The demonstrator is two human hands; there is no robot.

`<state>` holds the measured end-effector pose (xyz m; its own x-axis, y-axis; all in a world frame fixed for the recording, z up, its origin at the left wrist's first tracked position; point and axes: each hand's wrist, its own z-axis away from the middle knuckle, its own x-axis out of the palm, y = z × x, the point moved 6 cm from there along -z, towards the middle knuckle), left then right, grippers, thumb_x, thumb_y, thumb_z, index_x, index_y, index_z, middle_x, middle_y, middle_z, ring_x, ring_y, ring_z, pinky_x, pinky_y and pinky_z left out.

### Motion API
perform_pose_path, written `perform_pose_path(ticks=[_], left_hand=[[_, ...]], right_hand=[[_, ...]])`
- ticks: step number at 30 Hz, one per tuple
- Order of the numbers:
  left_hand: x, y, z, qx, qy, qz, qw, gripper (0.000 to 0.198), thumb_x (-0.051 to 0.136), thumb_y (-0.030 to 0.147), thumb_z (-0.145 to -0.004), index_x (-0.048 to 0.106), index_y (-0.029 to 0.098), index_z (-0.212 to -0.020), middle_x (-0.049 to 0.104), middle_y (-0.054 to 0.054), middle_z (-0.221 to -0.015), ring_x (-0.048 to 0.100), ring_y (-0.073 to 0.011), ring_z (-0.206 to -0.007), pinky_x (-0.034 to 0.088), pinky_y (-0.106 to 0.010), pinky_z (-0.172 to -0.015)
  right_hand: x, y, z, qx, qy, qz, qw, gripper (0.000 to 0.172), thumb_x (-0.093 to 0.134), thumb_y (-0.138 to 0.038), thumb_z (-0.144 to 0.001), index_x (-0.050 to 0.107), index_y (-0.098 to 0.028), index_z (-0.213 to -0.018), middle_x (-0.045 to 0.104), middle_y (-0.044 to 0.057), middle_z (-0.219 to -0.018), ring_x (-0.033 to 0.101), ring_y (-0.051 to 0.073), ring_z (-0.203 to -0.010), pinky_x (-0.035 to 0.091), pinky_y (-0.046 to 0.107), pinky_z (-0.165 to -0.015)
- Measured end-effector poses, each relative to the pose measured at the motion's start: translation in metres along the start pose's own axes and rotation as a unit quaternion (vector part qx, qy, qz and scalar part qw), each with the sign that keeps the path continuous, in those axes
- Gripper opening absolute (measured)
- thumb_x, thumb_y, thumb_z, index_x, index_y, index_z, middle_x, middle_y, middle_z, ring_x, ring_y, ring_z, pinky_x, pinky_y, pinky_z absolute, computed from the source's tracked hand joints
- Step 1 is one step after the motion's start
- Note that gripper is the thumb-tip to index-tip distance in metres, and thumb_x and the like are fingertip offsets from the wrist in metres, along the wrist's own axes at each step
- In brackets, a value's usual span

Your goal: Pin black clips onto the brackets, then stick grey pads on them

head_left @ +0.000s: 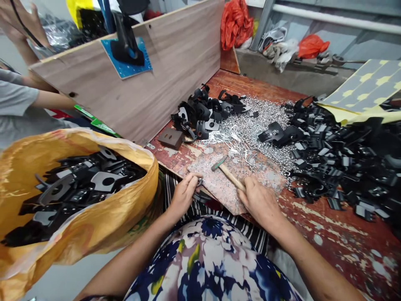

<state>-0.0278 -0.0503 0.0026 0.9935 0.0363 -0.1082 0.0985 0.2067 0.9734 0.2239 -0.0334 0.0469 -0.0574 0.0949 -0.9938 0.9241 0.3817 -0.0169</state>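
The right hand (261,202) covers the grip end of the hammer (231,175). Left of the hammer, the fingers of the left hand (184,193) hide most of a dark piece (199,182), so we cannot tell its shape. Beyond the hammer, the small metal pieces (266,113) are too tiny for us to tell apart. Far left of it, we lose part of the yellow sack (140,202) at the picture's edge; far right, the black plastic parts (372,167) and the patterned sheet (363,88) run out of view.

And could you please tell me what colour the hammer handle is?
The hammer handle is pale tan, seen best in the head view.
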Motion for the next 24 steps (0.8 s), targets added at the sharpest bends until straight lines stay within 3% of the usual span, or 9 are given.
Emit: perform_pose_path(ticks=[3,6,8,10,15,19,22,24], left_hand=[[0.01,-0.002,-0.01,0.052,0.015,-0.088,0.995,0.042,0.046,0.051,-0.102,0.071,0.02,-0.09,0.054,0.002,-0.061,0.051,-0.017,-0.057,0.036,-0.027,-0.058],[0.012,-0.001,-0.012,0.075,0.026,-0.133,0.988,0.043,0.041,0.045,-0.104,0.066,0.02,-0.078,0.053,0.001,-0.061,0.051,-0.0174,-0.06,0.035,-0.028,-0.063],[0.01,0.0,-0.011,0.077,0.033,-0.137,0.987,0.042,0.04,0.044,-0.105,0.063,0.02,-0.077,0.053,0.001,-0.063,0.052,-0.0175,-0.062,0.034,-0.029,-0.064],[0.01,0.001,-0.01,0.081,0.038,-0.143,0.986,0.042,0.038,0.044,-0.105,0.06,0.021,-0.078,0.052,0.001,-0.064,0.052,-0.0172,-0.062,0.033,-0.029,-0.064],[0.011,-0.005,-0.01,0.082,0.036,-0.147,0.985,0.042,0.036,0.044,-0.105,0.058,0.021,-0.078,0.052,0.002,-0.065,0.051,-0.0167,-0.062,0.034,-0.029,-0.065],[0.009,-0.007,-0.01,0.072,0.019,-0.135,0.988,0.043,0.036,0.047,-0.105,0.063,0.02,-0.084,0.054,0.001,-0.067,0.054,-0.0173,-0.064,0.038,-0.029,-0.066],[0.003,0.001,-0.007,0.063,0.019,-0.083,0.994,0.041,0.039,0.05,-0.105,0.066,0.019,-0.096,0.055,0.001,-0.07,0.056,-0.0172,-0.066,0.041,-0.028,-0.066],[0.0,0.009,-0.004,0.047,0.033,-0.026,0.998,0.04,0.044,0.053,-0.104,0.066,0.019,-0.108,0.057,0.001,-0.075,0.056,-0.0165,-0.067,0.042,-0.027,-0.064]], right_hand=[[-0.013,-0.001,0.011,-0.021,0.015,-0.057,0.998,0.025,0.049,-0.024,-0.102,0.061,-0.018,-0.123,0.065,0.001,-0.067,0.058,0.02,-0.051,0.038,0.033,-0.047],[-0.043,-0.009,0.023,-0.077,0.103,-0.134,0.983,0.049,0.049,-0.024,-0.105,0.045,-0.026,-0.154,0.075,0.005,-0.089,0.066,0.019,-0.063,0.049,0.032,-0.055],[-0.056,-0.014,0.029,-0.096,0.15,-0.176,0.968,0.06,0.052,-0.021,-0.104,0.036,-0.029,-0.162,0.075,0.006,-0.096,0.066,0.017,-0.066,0.053,0.031,-0.059],[-0.054,-0.023,0.03,-0.109,0.153,-0.186,0.965,0.063,0.053,-0.019,-0.104,0.034,-0.028,-0.164,0.073,0.004,-0.089,0.064,0.016,-0.061,0.052,0.029,-0.057],[-0.021,-0.032,0.025,-0.095,0.048,-0.14,0.984,0.051,0.045,-0.026,-0.108,0.043,-0.024,-0.16,0.071,0.004,-0.086,0.067,0.018,-0.066,0.053,0.03,-0.058],[-0.017,-0.02,0.022,-0.054,0.061,-0.151,0.985,0.053,0.046,-0.028,-0.108,0.042,-0.025,-0.16,0.073,0.007,-0.099,0.065,0.018,-0.067,0.054,0.03,-0.062],[-0.017,-0.017,0.012,-0.045,0.06,-0.095,0.993,0.043,0.045,-0.028,-0.107,0.059,-0.019,-0.147,0.072,0.01,-0.099,0.064,0.02,-0.07,0.053,0.033,-0.062],[-0.025,-0.022,0.005,-0.052,0.091,-0.064,0.992,0.037,0.047,-0.026,-0.106,0.068,-0.017,-0.135,0.072,0.014,-0.106,0.067,0.027,-0.089,0.056,0.04,-0.076]])
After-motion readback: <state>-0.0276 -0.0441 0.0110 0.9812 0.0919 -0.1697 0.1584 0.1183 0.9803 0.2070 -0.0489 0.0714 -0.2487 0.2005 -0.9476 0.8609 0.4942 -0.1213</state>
